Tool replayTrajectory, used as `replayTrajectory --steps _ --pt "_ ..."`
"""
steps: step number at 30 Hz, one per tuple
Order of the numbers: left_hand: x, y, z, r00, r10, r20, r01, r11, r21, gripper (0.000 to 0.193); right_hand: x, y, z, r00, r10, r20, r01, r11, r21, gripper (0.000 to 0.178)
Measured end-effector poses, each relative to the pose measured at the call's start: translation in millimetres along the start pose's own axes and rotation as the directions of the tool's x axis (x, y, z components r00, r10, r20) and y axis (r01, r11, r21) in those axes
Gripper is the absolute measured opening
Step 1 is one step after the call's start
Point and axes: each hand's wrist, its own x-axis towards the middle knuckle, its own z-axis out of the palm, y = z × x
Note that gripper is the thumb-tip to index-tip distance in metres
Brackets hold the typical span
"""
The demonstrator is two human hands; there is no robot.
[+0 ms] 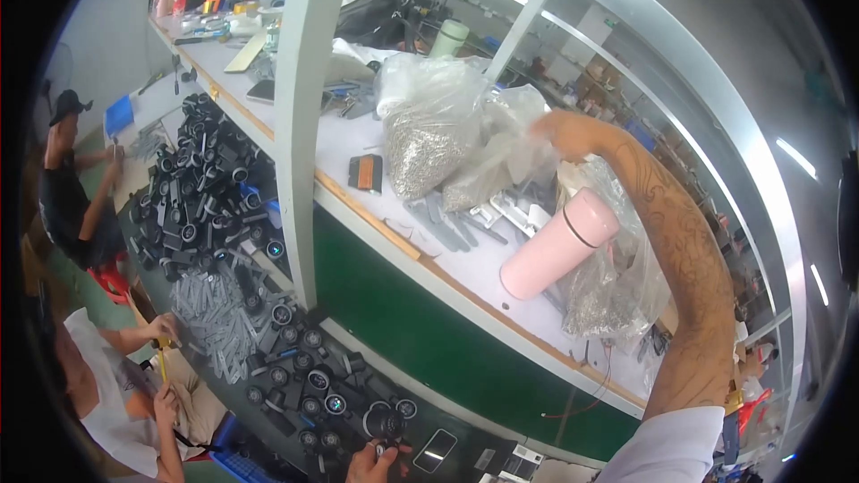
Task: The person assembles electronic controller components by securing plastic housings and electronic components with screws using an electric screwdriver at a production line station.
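My right arm reaches far over the white shelf, and my right hand (573, 136) is at the top of a clear plastic bag (501, 156). Its fingertips are blurred against the plastic, so whether they grip it is unclear. Beside that bag stands a fuller clear bag (425, 143) of small silvery pieces. At the lower edge my left hand (371, 463) is closed, its fingers curled around a black part with a round wheel-like end (383, 420). A phone (436, 450) lies on the dark table just right of it.
A pink thermos flask (559, 244) leans below my right forearm, next to another bag of silvery pieces (613, 300). Black wheeled parts (192, 183) and grey strips (215, 313) pile on the table. A white post (304, 125) rises between. Two people (107, 385) work at left.
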Motion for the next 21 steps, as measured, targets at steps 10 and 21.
replayTrajectory --steps 10,21 --pt "6 18 16 0.999 0.010 -0.043 -0.008 0.999 0.037 0.030 19 3 -3 0.952 0.257 -0.164 -0.267 0.963 -0.040 0.062" --pt "6 28 22 0.999 -0.013 -0.045 0.012 1.000 -0.014 0.035 45 -20 -17 0.636 -0.080 -0.767 0.041 0.997 -0.069 0.031"
